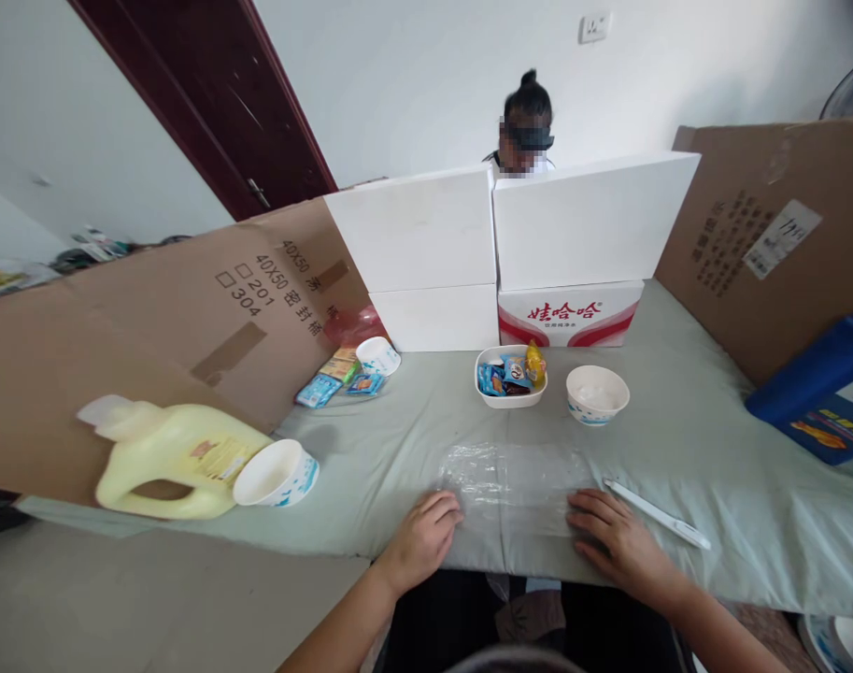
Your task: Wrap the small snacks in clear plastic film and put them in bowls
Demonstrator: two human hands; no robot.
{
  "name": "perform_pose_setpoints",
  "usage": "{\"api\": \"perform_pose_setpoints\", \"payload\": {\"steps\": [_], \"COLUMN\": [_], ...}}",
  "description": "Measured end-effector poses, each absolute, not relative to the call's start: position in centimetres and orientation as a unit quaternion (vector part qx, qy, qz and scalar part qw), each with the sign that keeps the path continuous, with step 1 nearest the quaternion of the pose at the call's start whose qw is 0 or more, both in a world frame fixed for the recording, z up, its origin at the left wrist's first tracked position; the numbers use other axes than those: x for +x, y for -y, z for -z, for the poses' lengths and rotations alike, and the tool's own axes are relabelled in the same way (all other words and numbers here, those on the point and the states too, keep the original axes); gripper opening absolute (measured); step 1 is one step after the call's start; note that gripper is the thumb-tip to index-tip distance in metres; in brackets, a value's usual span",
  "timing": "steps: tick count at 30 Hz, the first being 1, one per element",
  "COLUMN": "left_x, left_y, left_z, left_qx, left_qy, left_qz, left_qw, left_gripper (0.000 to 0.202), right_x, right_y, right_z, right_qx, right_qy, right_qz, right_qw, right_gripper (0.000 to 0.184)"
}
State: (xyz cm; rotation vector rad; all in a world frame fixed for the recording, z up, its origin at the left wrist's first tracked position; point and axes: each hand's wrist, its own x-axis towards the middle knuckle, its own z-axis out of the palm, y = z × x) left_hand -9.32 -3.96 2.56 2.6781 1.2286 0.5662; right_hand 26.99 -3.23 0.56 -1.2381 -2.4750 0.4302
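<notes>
A flat sheet of clear plastic, perhaps a bag [510,481], lies on the cloth in front of me. My left hand [426,535] rests at its left edge, fingers slightly bent and touching the plastic or the cloth beside it. At the right edge lies my right hand [614,531], palm down with fingers apart. Just beyond that hand is a white utility knife or similar slim tool [657,514]. Past the plastic stand a white tray [511,400] of small wrapped snacks [516,372] and a white paper bowl [598,393].
On the left, a yellow jug [180,458] lies beside a tipped paper bowl [277,475]. Snack packets [320,388] and another paper bowl [378,355] sit farther back. A blue bottle [822,388] leans at right. White boxes [433,234] form a barrier; a person [528,121] is behind.
</notes>
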Motion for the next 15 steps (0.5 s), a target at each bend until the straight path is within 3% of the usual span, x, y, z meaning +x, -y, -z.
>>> {"api": "perform_pose_setpoints", "payload": {"steps": [8, 10, 15], "left_x": [-9.5, -9.5, -9.4], "left_y": [2.8, 2.3, 0.1], "left_z": [-3.2, -3.2, -2.3], "left_qx": [0.834, 0.82, 0.782], "left_qy": [-0.474, -0.496, -0.569], "left_qz": [-0.237, -0.24, -0.225], "left_qw": [0.157, 0.154, 0.118], "left_gripper": [0.024, 0.024, 0.025], "right_x": [27.7, 27.3, 26.5], "right_y": [3.4, 3.0, 1.1], "right_z": [-0.6, -1.2, -2.0], "right_qx": [-0.441, -0.442, -0.496], "right_qy": [0.864, 0.861, 0.806], "right_qz": [-0.152, -0.159, -0.224], "right_qw": [0.188, 0.195, 0.233], "right_gripper": [0.029, 0.019, 0.024]}}
